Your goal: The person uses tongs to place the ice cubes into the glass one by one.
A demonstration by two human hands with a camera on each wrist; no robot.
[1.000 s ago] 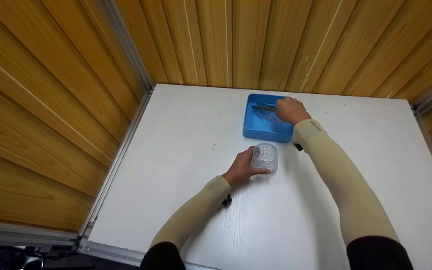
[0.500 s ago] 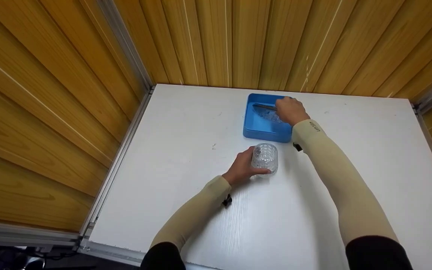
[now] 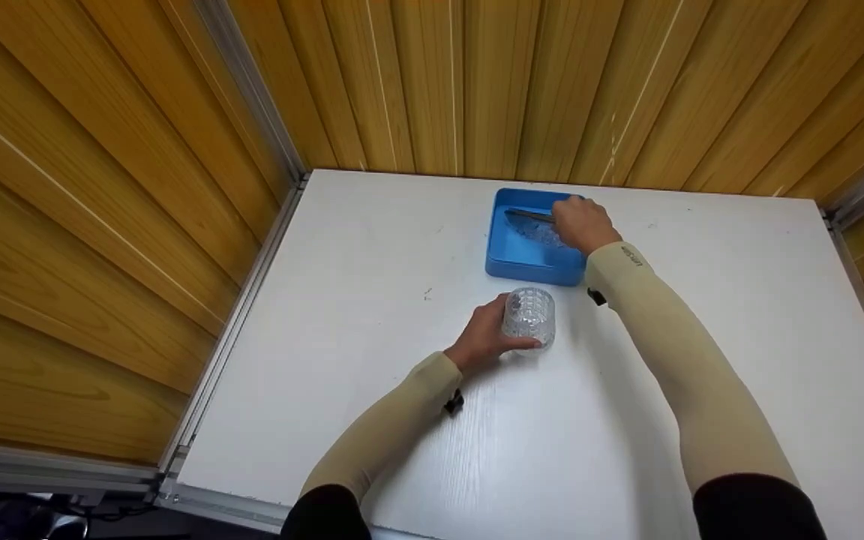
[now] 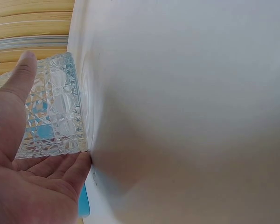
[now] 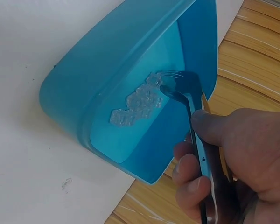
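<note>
Tongs are gripped in the person's right hand, thumb laid along one arm and fingers curled against the other. That hand leans over the right-hand wall of a blue box, and the tips reach down inside, close by a huddle of clear pieces on its floor. The left hand is wrapped around a cut-pattern glass, which stands upright on the table just off the box's near wall.

I'd say the step in hand is getting hold of one piece while the other hand steadies the glass. Whether the tips have one pinched or merely rest beside it, I can't make out. Either way, the next move seems to call for a firm squeeze and a lift high enough to clear the box's rim.

The box sits close to the table's far edge, about midway between the far corners, with a wood-grain wall behind, so there's little room backward. Toward the left edge, where a metal rail runs, and toward the right one, the surface spreads wide. Between box and glass the gap is narrow.
</note>
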